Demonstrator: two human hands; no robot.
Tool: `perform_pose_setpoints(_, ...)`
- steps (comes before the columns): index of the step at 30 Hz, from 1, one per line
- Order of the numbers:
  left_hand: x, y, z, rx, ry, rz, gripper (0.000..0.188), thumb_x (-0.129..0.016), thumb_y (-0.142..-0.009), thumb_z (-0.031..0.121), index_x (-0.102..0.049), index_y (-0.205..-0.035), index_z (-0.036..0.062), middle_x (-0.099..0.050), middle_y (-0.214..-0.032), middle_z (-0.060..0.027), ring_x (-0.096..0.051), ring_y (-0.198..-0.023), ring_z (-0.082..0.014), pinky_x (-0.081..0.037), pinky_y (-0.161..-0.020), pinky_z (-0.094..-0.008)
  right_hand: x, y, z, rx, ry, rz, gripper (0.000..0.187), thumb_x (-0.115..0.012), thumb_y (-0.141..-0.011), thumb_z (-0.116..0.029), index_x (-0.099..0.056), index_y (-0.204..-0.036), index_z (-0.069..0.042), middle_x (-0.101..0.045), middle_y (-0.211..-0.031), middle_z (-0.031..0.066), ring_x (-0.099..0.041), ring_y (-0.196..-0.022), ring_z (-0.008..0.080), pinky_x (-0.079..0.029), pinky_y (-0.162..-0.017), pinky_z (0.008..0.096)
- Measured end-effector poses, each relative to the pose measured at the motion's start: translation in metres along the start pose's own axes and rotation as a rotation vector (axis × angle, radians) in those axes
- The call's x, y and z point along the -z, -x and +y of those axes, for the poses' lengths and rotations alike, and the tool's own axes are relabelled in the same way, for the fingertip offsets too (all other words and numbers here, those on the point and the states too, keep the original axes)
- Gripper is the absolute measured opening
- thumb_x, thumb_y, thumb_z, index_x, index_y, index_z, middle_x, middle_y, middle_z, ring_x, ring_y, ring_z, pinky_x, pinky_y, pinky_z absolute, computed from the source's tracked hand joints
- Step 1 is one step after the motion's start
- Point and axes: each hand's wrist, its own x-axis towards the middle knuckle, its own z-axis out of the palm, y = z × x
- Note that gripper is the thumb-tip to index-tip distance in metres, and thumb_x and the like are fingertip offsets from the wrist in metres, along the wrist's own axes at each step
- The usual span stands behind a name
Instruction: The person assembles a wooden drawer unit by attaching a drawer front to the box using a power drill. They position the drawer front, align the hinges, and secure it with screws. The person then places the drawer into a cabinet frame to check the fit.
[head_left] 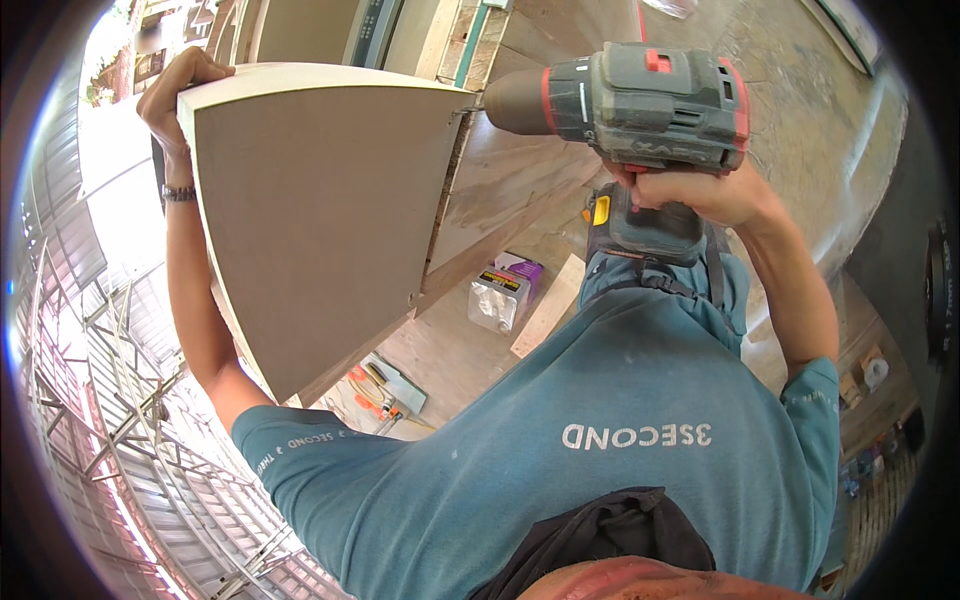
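Note:
My right hand (700, 195) is wrapped round the grip of a dusty grey-and-red cordless drill (660, 105). The drill lies level, its nose toward the left, and its tip meets or nearly meets the upper right corner of a large brown panel with pale edges (320, 220). That panel stands in front of me like a cabinet door, with a second board (500, 190) beside its right edge. At the panel's upper left corner my left hand (185, 85) is closed over the edge, fingers bent over the top. What the bit touches is too small to make out.
On the floor below are a purple box (520, 267), a clear plastic pack (497, 302) and a wooden strip (548, 305). Hand tools with orange parts (375, 390) lie beneath the panel. A yellow-and-black item (600, 210) shows by my waist. Metal roof framing (130, 400) rises at left.

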Motion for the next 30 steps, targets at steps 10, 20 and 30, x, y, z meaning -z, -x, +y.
perform_pose_setpoints(10,-0.008,0.008,-0.005,-0.060,0.024,0.054,0.047,-0.074,-0.083,0.039,-0.057,-0.066,-0.0005,-0.056,-0.060,-0.0046,-0.057,-0.057,-0.0122,-0.041,-0.051,-0.0230,-0.004,0.001,0.018,0.150,0.133,0.023,0.038,-0.075,-0.072,-0.003,-0.062,-0.108,-0.002,-0.067,-0.091,0.0035,-0.064,-0.077,0.0119,-0.053,-0.067,0.0289)
perform_pose_setpoints(20,-0.003,0.004,-0.002,-0.060,0.081,0.036,0.045,-0.076,-0.081,0.036,-0.059,-0.069,-0.0037,-0.058,-0.062,-0.0059,-0.058,-0.058,-0.0139,-0.044,-0.053,-0.0239,0.004,0.019,0.028,0.133,0.212,0.099,0.047,-0.082,-0.070,-0.010,-0.064,-0.112,-0.003,-0.071,-0.101,0.0065,-0.066,-0.092,0.0148,-0.052,-0.085,0.0325)
perform_pose_setpoints(30,-0.003,-0.005,0.003,-0.096,0.032,0.044,0.046,-0.074,-0.083,0.037,-0.058,-0.066,-0.0021,-0.059,-0.061,-0.0066,-0.058,-0.057,-0.0130,-0.043,-0.052,-0.0232,0.002,0.019,0.026,0.223,0.280,0.151,0.048,-0.085,-0.071,-0.012,-0.063,-0.113,-0.003,-0.069,-0.103,0.0081,-0.066,-0.094,0.0172,-0.052,-0.086,0.0333)
